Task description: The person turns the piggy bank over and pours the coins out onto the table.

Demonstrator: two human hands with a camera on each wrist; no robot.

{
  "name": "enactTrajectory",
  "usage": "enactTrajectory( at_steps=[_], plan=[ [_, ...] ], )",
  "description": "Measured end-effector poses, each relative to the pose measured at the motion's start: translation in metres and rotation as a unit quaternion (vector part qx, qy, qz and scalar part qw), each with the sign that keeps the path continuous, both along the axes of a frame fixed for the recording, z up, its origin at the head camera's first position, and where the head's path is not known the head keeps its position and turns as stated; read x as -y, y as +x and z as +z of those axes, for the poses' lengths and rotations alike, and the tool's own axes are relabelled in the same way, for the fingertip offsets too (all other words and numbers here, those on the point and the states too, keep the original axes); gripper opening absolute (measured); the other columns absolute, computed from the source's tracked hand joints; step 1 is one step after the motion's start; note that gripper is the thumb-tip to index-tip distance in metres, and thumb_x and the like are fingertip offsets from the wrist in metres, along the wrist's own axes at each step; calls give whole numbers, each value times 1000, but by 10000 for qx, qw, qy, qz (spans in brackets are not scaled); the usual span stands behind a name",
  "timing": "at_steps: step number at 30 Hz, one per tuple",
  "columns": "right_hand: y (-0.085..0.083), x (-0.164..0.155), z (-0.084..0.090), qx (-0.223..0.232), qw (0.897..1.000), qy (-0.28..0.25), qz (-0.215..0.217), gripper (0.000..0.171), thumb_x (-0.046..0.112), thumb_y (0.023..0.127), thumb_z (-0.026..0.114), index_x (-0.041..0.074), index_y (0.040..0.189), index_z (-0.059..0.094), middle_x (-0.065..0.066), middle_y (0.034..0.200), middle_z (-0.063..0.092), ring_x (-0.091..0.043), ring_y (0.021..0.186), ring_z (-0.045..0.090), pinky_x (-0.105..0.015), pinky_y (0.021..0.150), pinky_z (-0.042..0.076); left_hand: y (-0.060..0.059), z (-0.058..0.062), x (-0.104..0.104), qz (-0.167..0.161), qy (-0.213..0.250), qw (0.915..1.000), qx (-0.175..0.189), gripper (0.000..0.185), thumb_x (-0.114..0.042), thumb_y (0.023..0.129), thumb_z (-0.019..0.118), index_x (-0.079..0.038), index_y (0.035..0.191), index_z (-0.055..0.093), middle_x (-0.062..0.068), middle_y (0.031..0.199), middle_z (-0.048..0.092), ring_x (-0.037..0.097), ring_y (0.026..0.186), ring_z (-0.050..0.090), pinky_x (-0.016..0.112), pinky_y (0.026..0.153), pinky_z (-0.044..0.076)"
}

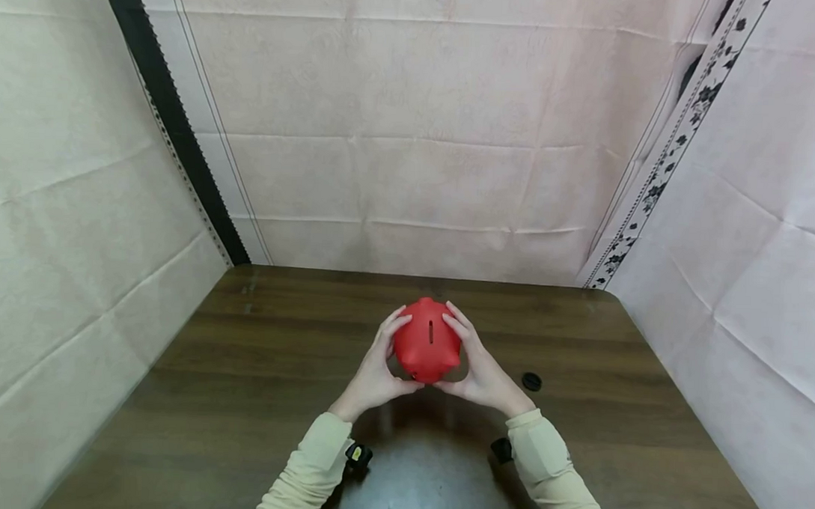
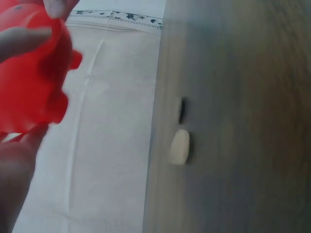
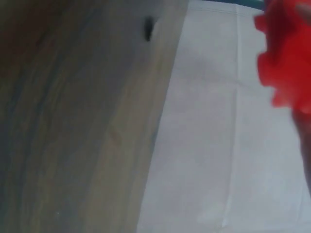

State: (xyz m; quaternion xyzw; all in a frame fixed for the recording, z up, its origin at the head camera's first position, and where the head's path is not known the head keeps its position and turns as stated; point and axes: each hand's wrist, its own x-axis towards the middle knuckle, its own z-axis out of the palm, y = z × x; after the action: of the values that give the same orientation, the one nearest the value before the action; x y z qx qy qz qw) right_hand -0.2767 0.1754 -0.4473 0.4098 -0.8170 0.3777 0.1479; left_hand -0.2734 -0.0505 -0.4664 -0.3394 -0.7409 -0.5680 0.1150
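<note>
A red piggy bank with a coin slot on top is held between both hands above the dark wooden table. My left hand grips its left side, fingers curled round it. My right hand grips its right side the same way. In the left wrist view the red piggy bank fills the upper left, with fingers on it. The right wrist view shows a blurred edge of the piggy bank at the upper right.
A small black round cap lies on the table right of my right hand; the cap also shows in the left wrist view beside a pale oval object. Pale cloth walls close in the table on three sides.
</note>
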Motion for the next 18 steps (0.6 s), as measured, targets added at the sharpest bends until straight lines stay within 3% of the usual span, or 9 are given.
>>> enactTrajectory(
  at_steps=[4, 8, 14, 18],
  plan=[
    [2, -4, -2, 682, 9965, -25, -479, 110, 24, 69, 88, 26, 154, 18, -4, 158, 26, -28, 139, 38, -49, 98, 52, 2, 1, 2, 281, -137, 9969, 718, 100, -15, 67, 88, -36, 147, 32, 0, 148, 41, 28, 127, 52, 44, 93, 55],
    [5, -4, -2, 1660, 9801, -188, -1069, 96, 37, 72, 84, 36, 150, 28, 0, 143, 49, -24, 121, 54, -47, 92, 55, 4, 0, 4, 653, -277, 9868, 1456, 88, -34, 70, 86, -40, 143, 38, -1, 136, 55, 23, 113, 61, 36, 89, 57],
    [5, -1, 0, 2300, 9598, 28, -1608, 69, 46, 82, 74, 20, 139, 46, 2, 109, 68, -14, 92, 63, -32, 78, 58, 4, -2, 1, 882, -589, 9714, 2127, 75, -48, 80, 75, -25, 144, 42, 7, 118, 67, 18, 89, 67, 32, 71, 60],
    [4, 2, 1, 2431, 9517, 312, -1847, 52, 48, 90, 63, 14, 128, 54, 2, 79, 66, -11, 67, 59, -25, 64, 52, 2, -1, -2, 1049, -806, 9602, 2460, 73, -56, 84, 67, -17, 142, 46, 11, 101, 72, 16, 66, 66, 30, 63, 58]
  ],
)
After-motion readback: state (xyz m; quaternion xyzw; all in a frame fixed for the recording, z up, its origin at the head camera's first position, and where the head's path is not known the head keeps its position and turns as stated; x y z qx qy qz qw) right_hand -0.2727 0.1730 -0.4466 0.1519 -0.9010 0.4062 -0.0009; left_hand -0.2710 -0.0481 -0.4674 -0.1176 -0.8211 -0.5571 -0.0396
